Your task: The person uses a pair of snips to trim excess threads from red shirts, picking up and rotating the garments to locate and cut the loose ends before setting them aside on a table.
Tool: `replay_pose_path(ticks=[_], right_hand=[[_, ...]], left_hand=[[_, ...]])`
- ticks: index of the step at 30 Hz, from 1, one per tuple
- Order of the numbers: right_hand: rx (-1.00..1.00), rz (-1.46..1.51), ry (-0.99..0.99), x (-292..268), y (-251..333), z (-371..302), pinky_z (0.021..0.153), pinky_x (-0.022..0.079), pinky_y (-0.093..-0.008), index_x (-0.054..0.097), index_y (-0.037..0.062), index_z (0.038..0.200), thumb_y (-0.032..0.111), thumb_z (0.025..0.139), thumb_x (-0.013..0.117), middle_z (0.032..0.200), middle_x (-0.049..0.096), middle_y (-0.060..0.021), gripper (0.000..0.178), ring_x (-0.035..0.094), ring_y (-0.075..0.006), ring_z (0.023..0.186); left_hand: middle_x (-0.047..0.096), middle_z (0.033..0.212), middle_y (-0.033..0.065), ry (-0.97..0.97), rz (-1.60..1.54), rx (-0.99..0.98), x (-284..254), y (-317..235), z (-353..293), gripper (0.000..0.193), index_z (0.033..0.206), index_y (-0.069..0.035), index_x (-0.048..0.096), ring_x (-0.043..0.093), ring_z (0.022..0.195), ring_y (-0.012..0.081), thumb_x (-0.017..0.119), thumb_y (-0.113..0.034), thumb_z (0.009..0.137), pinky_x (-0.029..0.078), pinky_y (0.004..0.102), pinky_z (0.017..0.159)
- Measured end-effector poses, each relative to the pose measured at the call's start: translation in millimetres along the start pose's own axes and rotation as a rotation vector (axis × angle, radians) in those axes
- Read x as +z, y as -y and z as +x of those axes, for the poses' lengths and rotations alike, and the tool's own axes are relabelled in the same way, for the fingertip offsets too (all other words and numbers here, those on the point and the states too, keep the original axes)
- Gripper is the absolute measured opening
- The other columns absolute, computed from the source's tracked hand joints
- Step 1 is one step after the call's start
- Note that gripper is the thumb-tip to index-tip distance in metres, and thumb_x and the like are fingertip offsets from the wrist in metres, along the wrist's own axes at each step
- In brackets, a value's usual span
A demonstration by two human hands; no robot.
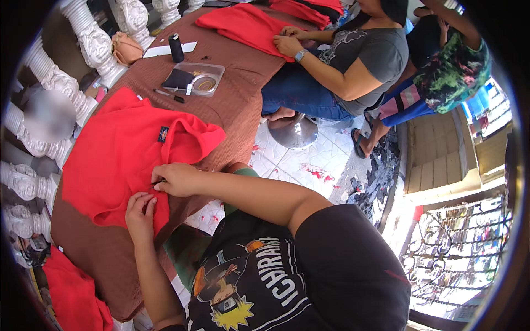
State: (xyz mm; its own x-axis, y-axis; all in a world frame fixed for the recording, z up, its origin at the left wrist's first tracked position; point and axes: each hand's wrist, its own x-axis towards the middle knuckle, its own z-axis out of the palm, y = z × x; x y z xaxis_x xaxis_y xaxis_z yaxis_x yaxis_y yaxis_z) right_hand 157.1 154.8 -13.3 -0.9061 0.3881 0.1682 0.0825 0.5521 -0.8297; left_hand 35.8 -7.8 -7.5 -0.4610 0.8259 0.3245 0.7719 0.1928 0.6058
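A red garment [124, 149] with a small dark label lies spread over the table in front of me. My left hand [141, 214] is closed, its fingertips pinching the garment near its front edge. Just beyond and to the right, my right hand [178, 179] is closed in a pinch over the same cloth. Something small and dark shows at its fingertips, too little to name. On the table beyond the garment are a dark pen [169, 96] and a clear plastic tray [218, 80] holding a dark cloth piece and a ring-shaped roll.
A black thread spool [175, 48] stands on the brown-covered table [237, 105]. Across it, a seated person [353, 66] handles another red garment [243, 25]. White balusters [91, 41] line the left side. More red cloth [74, 292] hangs lower left; dark scraps [375, 176] litter the floor.
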Motion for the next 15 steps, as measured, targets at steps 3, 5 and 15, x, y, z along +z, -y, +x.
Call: replay_pose_path(ticks=[3,5,15], right_hand=[[-0.001,-0.006,-0.01,6,-1,3,0.081,0.05,-0.0423,0.06,0.0056,0.103,0.024,0.086,0.064,0.099,0.066,-0.0152,0.025,0.064,-0.0331,0.094],[-0.007,0.036,0.012,12,-2,7,0.08,0.05,-0.0425,0.06,0.0053,0.103,0.024,0.086,0.064,0.099,0.066,-0.015,0.025,0.064,-0.0337,0.093],[0.08,0.259,0.176,-2,-9,10,0.071,0.047,-0.0238,0.06,0.0044,0.114,0.016,0.094,0.061,0.101,0.064,-0.0011,0.023,0.057,-0.0082,0.088]], left_hand=[[0.065,0.096,0.0118,-0.062,0.026,0.049,2,7,-1,0.014,0.095,-0.001,0.068,0.064,0.088,0.0266,0.069,-0.009,0.083,0.051,0.0343,0.079],[0.067,0.095,0.0125,-0.103,0.078,0.05,1,16,-9,0.013,0.094,-0.002,0.068,0.064,0.089,0.028,0.067,-0.013,0.086,0.051,0.0356,0.079],[0.069,0.103,0.0086,-0.031,0.019,0.02,-15,1,-11,0.021,0.101,-0.008,0.07,0.065,0.096,0.0266,0.071,-0.018,0.083,0.051,0.0352,0.085]])
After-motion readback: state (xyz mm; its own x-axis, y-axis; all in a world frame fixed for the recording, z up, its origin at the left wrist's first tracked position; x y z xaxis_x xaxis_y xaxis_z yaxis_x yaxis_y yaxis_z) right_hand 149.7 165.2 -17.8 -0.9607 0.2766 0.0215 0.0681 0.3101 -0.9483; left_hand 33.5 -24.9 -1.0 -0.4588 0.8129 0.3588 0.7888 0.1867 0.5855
